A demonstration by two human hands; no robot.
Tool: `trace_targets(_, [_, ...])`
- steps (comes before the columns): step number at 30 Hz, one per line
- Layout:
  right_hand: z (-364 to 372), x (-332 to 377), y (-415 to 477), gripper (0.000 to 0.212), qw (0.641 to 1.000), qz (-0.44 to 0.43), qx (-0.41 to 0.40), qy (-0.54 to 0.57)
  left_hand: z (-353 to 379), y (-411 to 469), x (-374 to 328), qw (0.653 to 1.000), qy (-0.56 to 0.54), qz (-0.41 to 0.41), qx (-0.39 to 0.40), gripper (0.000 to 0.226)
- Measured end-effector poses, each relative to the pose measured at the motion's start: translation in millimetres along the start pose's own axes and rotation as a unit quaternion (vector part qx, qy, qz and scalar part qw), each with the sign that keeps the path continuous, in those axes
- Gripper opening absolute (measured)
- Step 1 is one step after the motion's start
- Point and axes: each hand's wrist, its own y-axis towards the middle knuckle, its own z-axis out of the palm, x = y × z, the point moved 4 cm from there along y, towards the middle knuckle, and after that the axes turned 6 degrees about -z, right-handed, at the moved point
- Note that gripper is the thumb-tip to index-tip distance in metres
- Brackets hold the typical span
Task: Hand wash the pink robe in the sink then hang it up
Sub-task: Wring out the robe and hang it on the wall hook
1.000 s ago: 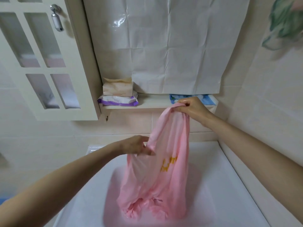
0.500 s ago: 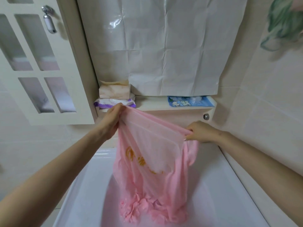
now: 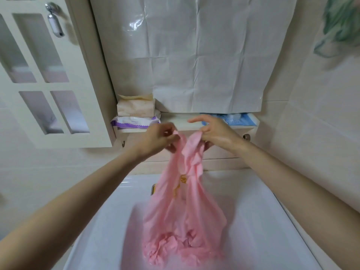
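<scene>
**A:** How far along was the wash at that point?

**B:** Mid-wash, by my reading. The pink robe (image 3: 187,207) hung from both hands, its top edge gathered between them, and its lower part lay bunched in the sink (image 3: 253,221) directly below the hands. The cloth looked wet and clung in folds, so I judged soaking or rinsing was under way, not finished.

**A:** And the hands themselves?

**B:** Close together, raised above the basin. The left hand (image 3: 157,139) was pinched shut on the robe's upper edge. The right hand (image 3: 214,133) gripped the neighbouring fold with its lower fingers, while its forefinger stuck out free. The two grips were just beside each other, nearly touching.

**A:** Anything behind them?

**B:** Just beyond the hands ran a shelf (image 3: 175,123) with a purple-trimmed wipes pack (image 3: 134,121) to the left and a blue pack (image 3: 241,119) behind the right hand. Neither was touched.

**A:** What remained?

**B:** Most likely more rubbing or rinsing, then wringing. The hanging had clearly not been done: the hem sat in the basin. No hanger or rail showed near the hands, so I couldn't say where it would go.
</scene>
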Motion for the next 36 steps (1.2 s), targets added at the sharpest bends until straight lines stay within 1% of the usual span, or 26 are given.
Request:
trace_targets(1, [12, 5, 6, 0.033, 0.998, 0.003, 0.035, -0.046, 1, 2, -8, 0.997, -0.071, -0.001, 0.0, 0.005])
trace_targets(2, [20, 7, 11, 0.027, 0.993, 0.009, 0.055, -0.101, -1, 4, -14, 0.992, -0.127, 0.006, 0.001, 0.007])
trace_targets(3, [24, 7, 15, 0.023, 0.989, 0.011, 0.052, -0.139, -3, 5, -17, 0.984, -0.178, 0.019, 0.011, 0.018])
trace_targets(5, [24, 3, 19, 0.023, 0.99, 0.013, 0.019, -0.141, -5, 1, -1, 0.972, -0.233, 0.036, 0.011, 0.05])
trace_targets(7, [22, 8, 21, 0.029, 0.998, -0.005, -0.008, -0.068, 19, -5, 42, 0.985, -0.171, 0.001, 0.015, 0.087])
trace_targets(8, [21, 15, 23, 0.032, 0.999, -0.02, -0.022, -0.031, 42, -12, 63, 0.991, -0.122, -0.034, 0.043, 0.098])
trace_targets(9, [21, 23, 26, 0.036, 0.999, -0.036, -0.034, -0.001, 68, -17, 85, 0.991, -0.093, -0.07, 0.063, 0.102])
trace_targets(10, [21, 32, 30, 0.039, 0.998, -0.052, -0.042, 0.015, 92, -20, 104, 0.989, -0.093, -0.098, 0.064, 0.102])
trace_targets(11, [22, 42, 34, 0.041, 0.996, -0.07, -0.048, 0.022, 109, -22, 117, 0.982, -0.131, -0.131, 0.04, 0.096])
trace_targets(12, [21, 51, 37, 0.043, 0.994, -0.088, -0.056, 0.03, 120, -23, 124, 0.971, -0.18, -0.159, 0.003, 0.088])
trace_targets(14, [14, 66, 40, 0.042, 0.987, -0.115, -0.088, 0.063, 129, -23, 129, 0.955, -0.221, -0.192, -0.049, 0.069])
trace_targets(17, [-9, 85, 40, 0.036, 0.973, -0.144, -0.145, 0.105, 130, -18, 138, 0.948, -0.207, -0.231, -0.077, 0.039])
trace_targets(18, [-19, 90, 39, 0.035, 0.968, -0.154, -0.163, 0.115, 127, -16, 139, 0.949, -0.191, -0.238, -0.075, 0.036])
trace_targets(20, [-44, 92, 35, 0.035, 0.955, -0.16, -0.206, 0.14, 119, -13, 138, 0.96, -0.158, -0.227, -0.047, 0.049])
trace_targets(22, [-71, 75, 28, 0.034, 0.948, -0.139, -0.245, 0.146, 107, -11, 137, 0.973, -0.113, -0.201, -0.029, 0.065])
trace_targets(24, [-92, 43, 20, 0.031, 0.962, -0.083, -0.257, 0.051, 90, -11, 139, 0.981, -0.07, -0.177, -0.046, 0.066])
trace_targets(26, [-101, 4, 19, 0.027, 0.972, 0.007, -0.204, -0.118, 72, -8, 136, 0.984, -0.041, -0.157, -0.069, 0.052])
trace_targets(27, [-97, -14, 19, 0.022, 0.97, 0.058, -0.142, -0.19, 65, -4, 129, 0.986, -0.028, -0.15, -0.066, 0.043])
trace_targets(28, [-87, -29, 18, 0.018, 0.956, 0.108, -0.053, -0.267, 60, 1, 120, 0.987, -0.011, -0.149, -0.055, 0.039])
trace_targets(29, [-73, -41, 15, 0.017, 0.927, 0.15, 0.044, -0.34, 56, 7, 107, 0.988, 0.009, -0.147, -0.041, 0.039])
trace_targets(30, [-61, -51, 12, 0.027, 0.891, 0.173, 0.123, -0.4, 52, 14, 93, 0.988, 0.031, -0.145, -0.035, 0.041])
trace_targets(31, [-50, -59, 8, 0.049, 0.86, 0.184, 0.172, -0.443, 49, 20, 78, 0.989, 0.051, -0.137, -0.033, 0.045])
trace_targets(32, [-40, -64, 6, 0.073, 0.844, 0.174, 0.193, -0.47, 46, 26, 65, 0.988, 0.075, -0.128, -0.028, 0.047])
trace_targets(33, [-29, -61, 5, 0.092, 0.849, 0.14, 0.194, -0.471, 45, 32, 53, 0.988, 0.1, -0.114, -0.017, 0.048])
trace_targets(34, [-19, -57, 7, 0.106, 0.876, 0.096, 0.183, -0.435, 44, 38, 43, 0.986, 0.128, -0.104, 0.0, 0.047])
trace_targets(36, [0, -37, 12, 0.118, 0.941, 0.017, 0.145, -0.305, 43, 46, 20, 0.98, 0.18, -0.07, 0.04, 0.049])
